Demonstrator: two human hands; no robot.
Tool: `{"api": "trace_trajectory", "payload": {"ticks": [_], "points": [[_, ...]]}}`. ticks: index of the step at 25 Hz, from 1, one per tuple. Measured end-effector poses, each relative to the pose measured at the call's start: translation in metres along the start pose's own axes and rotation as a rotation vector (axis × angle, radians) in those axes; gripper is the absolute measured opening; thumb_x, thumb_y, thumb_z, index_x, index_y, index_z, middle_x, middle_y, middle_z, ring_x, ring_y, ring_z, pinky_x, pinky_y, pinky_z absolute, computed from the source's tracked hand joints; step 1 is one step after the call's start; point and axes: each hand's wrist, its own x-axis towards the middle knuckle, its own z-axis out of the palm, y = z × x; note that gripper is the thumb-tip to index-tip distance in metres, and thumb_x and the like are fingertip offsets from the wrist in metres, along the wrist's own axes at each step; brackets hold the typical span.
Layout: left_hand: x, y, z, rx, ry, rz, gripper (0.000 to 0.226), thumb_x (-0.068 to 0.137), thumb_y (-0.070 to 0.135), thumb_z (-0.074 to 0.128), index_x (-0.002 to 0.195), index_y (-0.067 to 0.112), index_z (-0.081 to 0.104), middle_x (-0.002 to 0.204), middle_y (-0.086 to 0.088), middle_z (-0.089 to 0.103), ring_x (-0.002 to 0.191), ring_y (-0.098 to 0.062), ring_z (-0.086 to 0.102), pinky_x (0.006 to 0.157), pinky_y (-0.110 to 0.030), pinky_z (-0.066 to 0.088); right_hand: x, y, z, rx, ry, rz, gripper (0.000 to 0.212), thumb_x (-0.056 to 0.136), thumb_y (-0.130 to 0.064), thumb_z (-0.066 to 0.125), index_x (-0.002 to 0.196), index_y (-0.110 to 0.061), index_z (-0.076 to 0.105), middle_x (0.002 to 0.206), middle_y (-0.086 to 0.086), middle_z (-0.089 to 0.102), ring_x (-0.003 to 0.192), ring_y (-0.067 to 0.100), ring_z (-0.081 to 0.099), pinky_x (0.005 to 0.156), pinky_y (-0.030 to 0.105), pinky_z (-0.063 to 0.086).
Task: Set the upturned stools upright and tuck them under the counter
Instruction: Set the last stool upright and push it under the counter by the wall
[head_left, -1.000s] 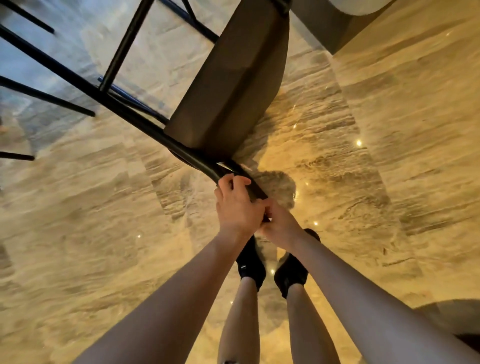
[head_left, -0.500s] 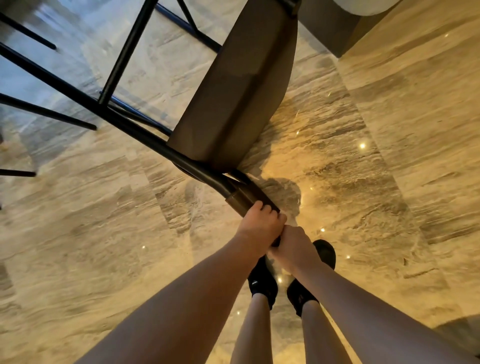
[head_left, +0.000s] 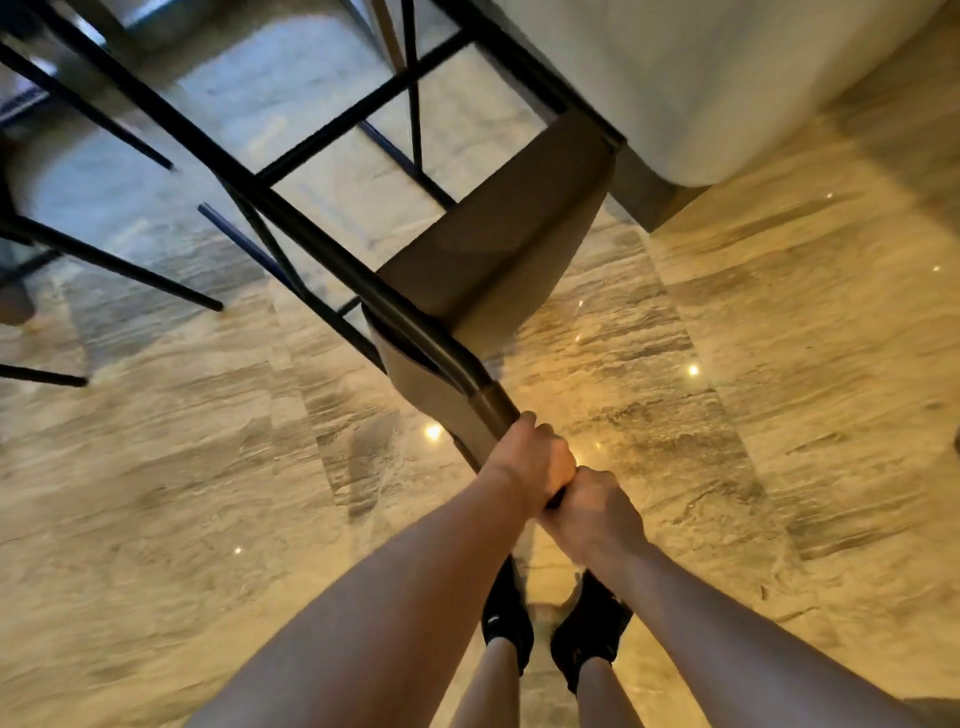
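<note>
Since the last look, more of the stool (head_left: 498, 249) w/ its black legs shows, and both my hands sit lower on its backrest edge. Left hand (head_left: 530, 462) is curled tight round the brown backrest rail; right hand (head_left: 592, 512) grips the same rail just below, knuckles touching the left. Stool is tilted, seat toward the pale counter (head_left: 727, 78), legs pointing away up-left of it, above the marble floor (head_left: 208, 519). Another stool's black legs (head_left: 104, 260) show further left of the counter. Feet in black socks (head_left: 506, 618) are right below my hands.
</note>
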Motion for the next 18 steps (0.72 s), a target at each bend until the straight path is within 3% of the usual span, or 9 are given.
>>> {"api": "trace_trajectory", "payload": {"ticks": [3,6,10,13,18], "points": [[-0.02,-0.019,-0.023,-0.014,0.126,-0.018,0.023,0.092,0.018,0.061,0.114,0.021,0.063,0.116,-0.003,0.066,0.111,-0.024,0.058,0.101,-0.039,0.04,-0.018,-0.024,-0.032,-0.032,0.029,-0.011,0.017,0.085,-0.034,0.067,0.078,-0.019,0.063,0.074,-0.002,0.061,0.064,0.019,0.058,0.048,0.021,0.037],[-0.037,-0.033,-0.028,-0.086,0.166,-0.047,0.026,0.09,0.015,0.061,0.116,0.02,0.063,0.118,-0.002,0.065,0.113,-0.025,0.056,0.104,-0.039,0.038,-0.032,-0.042,-0.043,-0.085,0.058,-0.038,0.01,0.087,-0.029,0.064,0.082,-0.02,0.062,0.068,-0.006,0.052,0.064,0.016,0.054,0.045,0.02,0.034],[-0.059,-0.05,-0.038,-0.149,0.213,-0.066,0.033,0.086,0.01,0.067,0.117,0.019,0.062,0.116,-0.004,0.065,0.11,-0.026,0.057,0.102,-0.039,0.038,-0.049,-0.063,-0.06,-0.129,0.066,-0.073,0.009,0.086,-0.026,0.062,0.088,-0.018,0.066,0.087,0.002,0.067,0.073,0.021,0.063,0.056,0.025,0.045],[-0.076,-0.071,-0.058,-0.204,0.263,-0.055,0.035,0.084,0.012,0.07,0.117,0.02,0.062,0.115,-0.003,0.065,0.109,-0.025,0.057,0.103,-0.04,0.037,-0.065,-0.085,-0.084,-0.19,0.08,-0.096,0.011,0.086,-0.025,0.063,0.092,-0.019,0.068,0.082,-0.001,0.064,0.079,0.02,0.068,0.061,0.027,0.053],[-0.108,-0.113,-0.093,-0.231,0.342,-0.042,0.025,0.091,0.011,0.061,0.114,0.023,0.062,0.115,0.002,0.064,0.112,-0.021,0.057,0.104,-0.038,0.033,-0.1,-0.135,-0.128,-0.23,0.125,-0.08,0.009,0.081,-0.023,0.065,0.09,-0.022,0.064,0.072,-0.005,0.054,0.071,0.021,0.059,0.064,0.027,0.052]]}}
